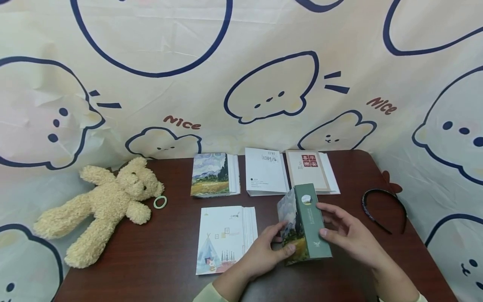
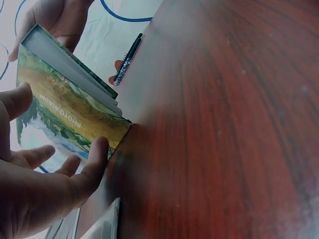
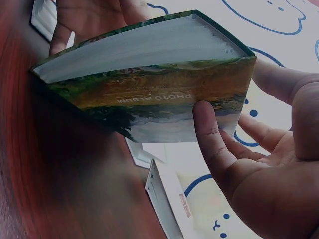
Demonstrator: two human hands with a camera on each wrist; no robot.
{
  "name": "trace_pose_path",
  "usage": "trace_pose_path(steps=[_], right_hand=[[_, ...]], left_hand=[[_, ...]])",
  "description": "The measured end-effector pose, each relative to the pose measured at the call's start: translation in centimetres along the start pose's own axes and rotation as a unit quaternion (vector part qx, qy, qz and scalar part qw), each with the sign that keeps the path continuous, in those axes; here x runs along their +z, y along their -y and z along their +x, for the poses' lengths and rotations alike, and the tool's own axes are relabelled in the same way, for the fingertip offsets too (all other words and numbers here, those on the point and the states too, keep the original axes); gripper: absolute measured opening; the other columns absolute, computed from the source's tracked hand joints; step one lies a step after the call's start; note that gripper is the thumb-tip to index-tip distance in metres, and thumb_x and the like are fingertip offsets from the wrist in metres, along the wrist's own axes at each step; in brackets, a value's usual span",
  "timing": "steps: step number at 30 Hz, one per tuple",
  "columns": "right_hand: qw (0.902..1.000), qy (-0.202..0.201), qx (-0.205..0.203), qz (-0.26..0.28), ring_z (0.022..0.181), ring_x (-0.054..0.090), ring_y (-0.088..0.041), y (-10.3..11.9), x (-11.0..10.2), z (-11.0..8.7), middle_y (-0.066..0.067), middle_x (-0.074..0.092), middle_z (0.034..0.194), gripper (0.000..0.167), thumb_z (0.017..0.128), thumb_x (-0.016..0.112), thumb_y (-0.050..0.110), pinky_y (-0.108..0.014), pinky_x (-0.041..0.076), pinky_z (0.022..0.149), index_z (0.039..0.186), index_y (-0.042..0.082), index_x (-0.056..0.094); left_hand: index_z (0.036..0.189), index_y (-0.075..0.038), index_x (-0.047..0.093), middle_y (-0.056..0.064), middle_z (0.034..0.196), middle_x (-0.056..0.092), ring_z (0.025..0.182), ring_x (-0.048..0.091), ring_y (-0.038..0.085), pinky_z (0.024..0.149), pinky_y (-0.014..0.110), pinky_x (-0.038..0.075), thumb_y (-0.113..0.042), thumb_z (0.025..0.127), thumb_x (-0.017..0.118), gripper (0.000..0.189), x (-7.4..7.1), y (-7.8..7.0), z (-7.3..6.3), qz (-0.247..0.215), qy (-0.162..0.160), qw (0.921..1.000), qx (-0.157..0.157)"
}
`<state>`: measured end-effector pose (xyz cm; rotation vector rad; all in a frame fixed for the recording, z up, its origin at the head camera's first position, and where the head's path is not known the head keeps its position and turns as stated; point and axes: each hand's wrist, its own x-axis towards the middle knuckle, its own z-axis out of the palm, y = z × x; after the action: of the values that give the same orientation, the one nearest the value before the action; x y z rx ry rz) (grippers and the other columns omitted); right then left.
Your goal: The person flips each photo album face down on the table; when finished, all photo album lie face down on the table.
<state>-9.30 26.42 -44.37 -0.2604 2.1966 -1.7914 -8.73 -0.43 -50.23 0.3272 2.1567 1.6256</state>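
A photo album (image 1: 313,222) with a green spine and a painted landscape cover stands tilted between my two hands, spine toward the head camera. My left hand (image 1: 269,251) holds its left cover, thumb low on the painting and fingertips at the cover's outer edge. On the other side my right hand (image 1: 349,233) grips it, thumb and index at the spine's right edge. The right wrist view shows the words "PHOTO ALBUM" on the cover (image 3: 154,94) under a right fingertip, and the white page block (image 3: 134,50). Left of my hands lies a white album with a tent drawing (image 1: 216,243).
Along the back lie a landscape-covered album (image 1: 209,174), a white album (image 1: 264,172) and a beige one with red print (image 1: 307,170). At left are a teddy bear (image 1: 107,205) and a pale green ring (image 1: 160,202). A dark headband (image 1: 365,205) lies at right.
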Motion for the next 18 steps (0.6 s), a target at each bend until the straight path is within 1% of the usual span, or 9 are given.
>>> trace_pose_path(steps=[4,9,14,18], right_hand=[[0.9998,-0.013,0.013,-0.004,0.115,0.066,-0.016,-0.3,-0.2,-0.1,-0.030,0.052,0.141,0.068,0.098,0.073,0.012,-0.043,0.062,0.076,0.157,0.004,0.038],[0.9994,-0.024,0.023,-0.009,0.114,0.066,-0.012,-0.8,-0.6,-0.3,-0.030,0.052,0.142,0.068,0.099,0.072,0.014,-0.043,0.062,0.076,0.157,0.004,0.037],[0.9984,-0.038,0.040,-0.010,0.113,0.065,-0.008,-1.5,-1.2,-0.6,-0.030,0.051,0.144,0.070,0.100,0.072,0.016,-0.042,0.061,0.076,0.159,0.006,0.036],[0.9971,-0.050,0.055,-0.012,0.111,0.066,-0.007,-2.1,-1.6,-0.9,-0.029,0.051,0.144,0.071,0.100,0.072,0.019,-0.043,0.061,0.076,0.160,0.008,0.035]], left_hand=[[0.155,-0.024,0.050,0.005,0.148,0.053,0.124,0.059,0.026,0.101,0.045,0.049,-0.042,0.096,0.074,0.067,-0.1,0.1,-0.2,0.006,0.003,1.0000,-0.005],[0.154,-0.025,0.051,0.005,0.151,0.052,0.127,0.058,0.028,0.101,0.043,0.050,-0.040,0.096,0.075,0.065,-0.1,0.0,-0.3,0.003,0.009,0.9999,-0.014],[0.154,-0.022,0.051,0.010,0.143,0.056,0.124,0.061,0.030,0.096,0.039,0.054,-0.030,0.095,0.077,0.065,-0.1,-0.1,-0.5,-0.038,0.017,0.9988,-0.026],[0.155,-0.020,0.049,0.011,0.139,0.058,0.119,0.063,0.029,0.095,0.039,0.053,-0.028,0.095,0.077,0.067,0.1,-0.2,-0.4,-0.051,0.024,0.9979,-0.033]])
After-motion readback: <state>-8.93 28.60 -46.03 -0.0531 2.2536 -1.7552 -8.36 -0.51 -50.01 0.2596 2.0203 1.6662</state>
